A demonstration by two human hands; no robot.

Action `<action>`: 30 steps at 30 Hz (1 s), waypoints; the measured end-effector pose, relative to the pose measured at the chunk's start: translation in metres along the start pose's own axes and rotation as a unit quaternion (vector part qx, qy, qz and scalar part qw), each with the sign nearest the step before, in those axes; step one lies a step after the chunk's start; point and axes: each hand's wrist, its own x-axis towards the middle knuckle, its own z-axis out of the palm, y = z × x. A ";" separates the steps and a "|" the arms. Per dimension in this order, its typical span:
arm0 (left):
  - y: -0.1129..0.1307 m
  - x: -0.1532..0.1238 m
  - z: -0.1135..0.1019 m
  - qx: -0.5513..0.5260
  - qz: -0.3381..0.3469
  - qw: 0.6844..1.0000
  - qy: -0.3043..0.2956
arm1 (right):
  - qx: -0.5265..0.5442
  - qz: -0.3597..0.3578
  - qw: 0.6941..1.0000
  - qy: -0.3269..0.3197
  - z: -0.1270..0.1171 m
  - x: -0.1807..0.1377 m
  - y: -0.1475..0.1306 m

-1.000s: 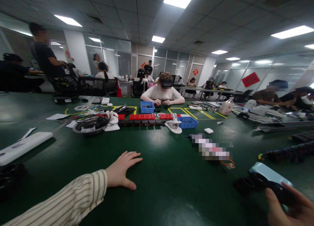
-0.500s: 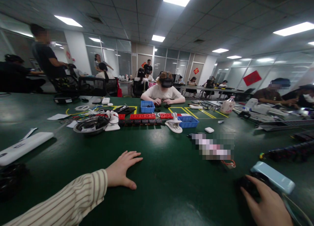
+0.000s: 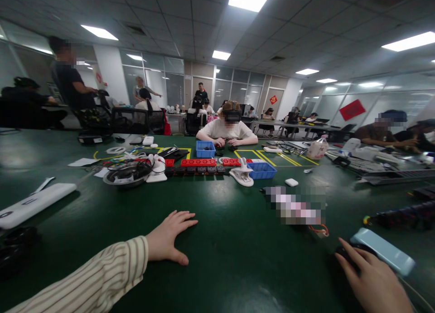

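My left hand (image 3: 170, 237) lies palm down on the green tabletop (image 3: 231, 258), fingers spread, holding nothing. A striped cream sleeve covers that arm. At the lower right, my right hand (image 3: 375, 276) is over a small black object (image 3: 345, 254), fingers and thumb along its sides. The hand hides much of this object, so its kind cannot be told. Right beside it lies a light blue block-shaped device (image 3: 385, 250) with a pale cable running towards the bottom edge. A blurred, pinkish item (image 3: 295, 206) with an orange loop lies between the hands, farther back.
Across the table's middle stand red and black strips (image 3: 202, 162), blue baskets (image 3: 261, 170), a white clamp (image 3: 242, 173) and a metal bowl (image 3: 125, 174) of cables. A white elongated device (image 3: 41, 205) lies at left. A person in a headset (image 3: 227, 129) sits opposite.
The view has shifted slightly, moving background things a little to the right. My right hand's fingers look straighter over the black object. My left hand keeps its place.
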 end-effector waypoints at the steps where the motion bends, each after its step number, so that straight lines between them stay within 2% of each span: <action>1: 0.000 0.000 0.000 -0.001 0.001 1.000 -0.001 | -0.030 -0.007 0.999 -0.012 -0.003 0.000 -0.001; 4: 0.000 0.000 0.000 -0.001 0.002 1.000 -0.001 | -0.072 -0.001 0.997 -0.021 -0.013 -0.001 -0.009; 8: -0.002 0.000 0.002 0.001 0.008 1.000 0.005 | -0.080 0.073 0.994 0.003 -0.017 0.002 -0.017; 10: -0.003 0.000 0.003 0.001 0.013 1.000 0.011 | -0.072 0.082 0.993 0.047 -0.019 0.004 -0.021; 13: -0.004 -0.001 0.005 0.001 0.019 1.000 0.020 | -0.040 0.037 0.988 0.146 -0.028 0.002 -0.029; 15: -0.004 -0.001 0.005 0.001 0.024 0.999 0.024 | 0.000 0.006 0.985 0.170 -0.033 0.000 -0.037; 19: -0.003 -0.002 0.003 0.002 0.027 0.999 0.029 | 0.105 -0.027 0.989 0.098 -0.034 -0.004 -0.058; 22: -0.003 -0.003 0.003 0.003 0.029 0.999 0.034 | 0.167 -0.120 0.978 -0.014 -0.027 -0.006 -0.090; 26: 0.002 -0.003 0.005 0.011 0.022 0.999 0.037 | 0.165 -0.273 0.929 -0.185 -0.021 -0.007 -0.164; 28: 0.006 -0.004 0.000 0.028 0.024 0.999 0.033 | 0.153 -0.321 0.909 -0.219 -0.020 -0.005 -0.204; 30: 0.009 -0.009 -0.016 0.064 0.014 0.997 0.040 | 0.156 -0.348 0.895 -0.231 -0.019 0.000 -0.239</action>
